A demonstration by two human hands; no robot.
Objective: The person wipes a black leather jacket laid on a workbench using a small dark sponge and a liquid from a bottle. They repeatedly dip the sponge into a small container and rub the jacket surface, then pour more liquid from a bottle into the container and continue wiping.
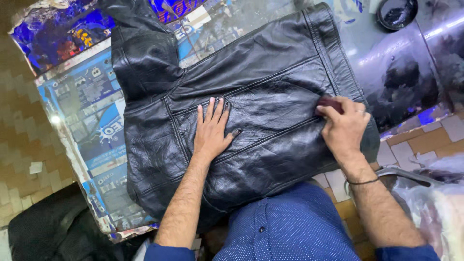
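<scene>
- Lying spread across the table (87,96), centre of scene: black leather jacket (270,77)
- Pressing flat on the jacket, fingers spread, gripping nothing: left hand (211,131)
- Curling around a small dark red pad (329,103) at the jacket's right edge: right hand (344,126)
- Sitting far right: dark bowl (396,12)

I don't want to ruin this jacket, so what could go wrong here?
The small dark-red pad under the right hand works near the black leather jacket edge; it may slip onto the table. The open black dish nearby could tip. Left hand may smudge the leather.
</scene>
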